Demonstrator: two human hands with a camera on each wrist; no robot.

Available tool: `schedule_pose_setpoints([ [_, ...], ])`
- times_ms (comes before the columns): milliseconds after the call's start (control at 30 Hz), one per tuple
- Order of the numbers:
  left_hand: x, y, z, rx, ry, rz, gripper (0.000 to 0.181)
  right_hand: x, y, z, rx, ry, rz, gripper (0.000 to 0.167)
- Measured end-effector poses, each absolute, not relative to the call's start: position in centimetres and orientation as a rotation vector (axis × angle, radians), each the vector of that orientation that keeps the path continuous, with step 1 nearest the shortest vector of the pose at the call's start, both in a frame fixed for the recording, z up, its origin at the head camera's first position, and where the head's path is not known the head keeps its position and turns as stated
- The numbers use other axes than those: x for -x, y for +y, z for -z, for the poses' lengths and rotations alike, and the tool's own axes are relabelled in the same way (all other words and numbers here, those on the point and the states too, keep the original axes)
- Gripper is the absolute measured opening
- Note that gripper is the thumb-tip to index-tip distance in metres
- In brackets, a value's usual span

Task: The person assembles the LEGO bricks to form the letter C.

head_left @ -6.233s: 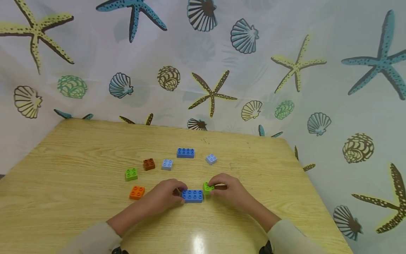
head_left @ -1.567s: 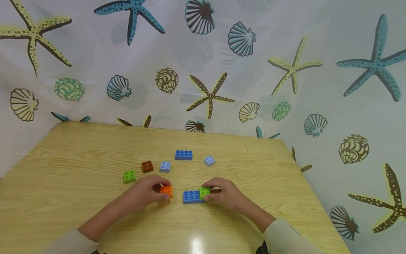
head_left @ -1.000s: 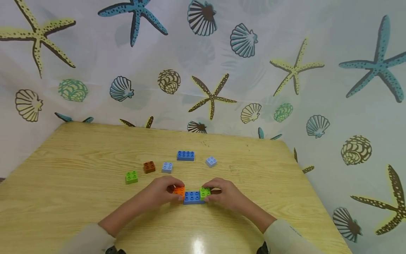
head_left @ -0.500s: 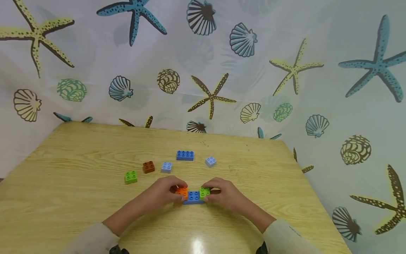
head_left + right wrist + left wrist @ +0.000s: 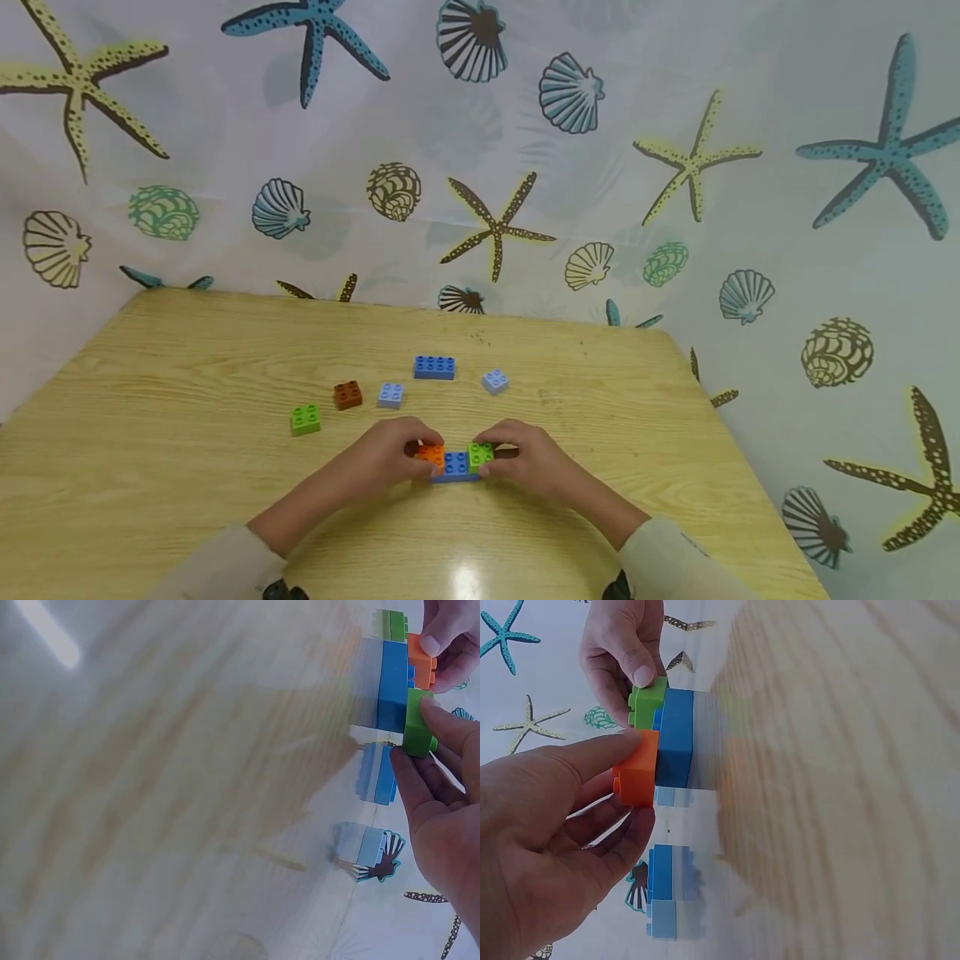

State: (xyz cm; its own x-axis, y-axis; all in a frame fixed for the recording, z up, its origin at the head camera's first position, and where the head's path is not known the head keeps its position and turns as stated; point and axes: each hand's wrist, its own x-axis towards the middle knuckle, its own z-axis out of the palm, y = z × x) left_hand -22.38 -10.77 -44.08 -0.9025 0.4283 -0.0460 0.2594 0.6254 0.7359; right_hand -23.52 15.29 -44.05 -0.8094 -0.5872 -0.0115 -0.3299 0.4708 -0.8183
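Note:
In the head view a long blue brick (image 5: 456, 467) lies on the table with an orange brick (image 5: 431, 455) at its left end and a green brick (image 5: 480, 457) at its right end. My left hand (image 5: 390, 457) pinches the orange brick between thumb and fingers; my right hand (image 5: 534, 457) pinches the green one. The left wrist view shows the orange brick (image 5: 637, 771) against the studded side of the blue brick (image 5: 676, 739). In the right wrist view the green brick (image 5: 418, 724) overhangs the end of the blue brick (image 5: 393, 686). Whether the orange brick is fully pressed down I cannot tell.
Behind my hands stand another long blue brick (image 5: 434, 367), two light blue bricks (image 5: 391, 395) (image 5: 495, 382) and a brown brick (image 5: 348, 395). A second green brick (image 5: 305, 419) lies farther left. A patterned cloth (image 5: 337, 242) hangs behind the wooden table (image 5: 187, 467).
My left hand let go of the long blue brick, took the orange brick and carried it right onto that brick's left end. My right hand brought the green brick onto its right end.

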Motion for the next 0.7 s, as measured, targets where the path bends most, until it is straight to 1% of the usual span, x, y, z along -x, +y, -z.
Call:
schedule_pose_setpoints([
  [200,22.24,-10.51,43.96,-0.563,2.631,-1.142,0.031,23.55,15.45,44.17,0.770,2.437,1.242,0.035],
  [567,22.17,-10.24,43.47,-0.474,2.615,-1.121,0.031,23.63,15.22,44.23,0.772,2.447,1.258,0.032],
  [700,22.12,-10.73,43.27,-0.509,2.619,-1.137,0.032,23.53,15.10,43.98,0.788,2.464,1.241,0.032],
])
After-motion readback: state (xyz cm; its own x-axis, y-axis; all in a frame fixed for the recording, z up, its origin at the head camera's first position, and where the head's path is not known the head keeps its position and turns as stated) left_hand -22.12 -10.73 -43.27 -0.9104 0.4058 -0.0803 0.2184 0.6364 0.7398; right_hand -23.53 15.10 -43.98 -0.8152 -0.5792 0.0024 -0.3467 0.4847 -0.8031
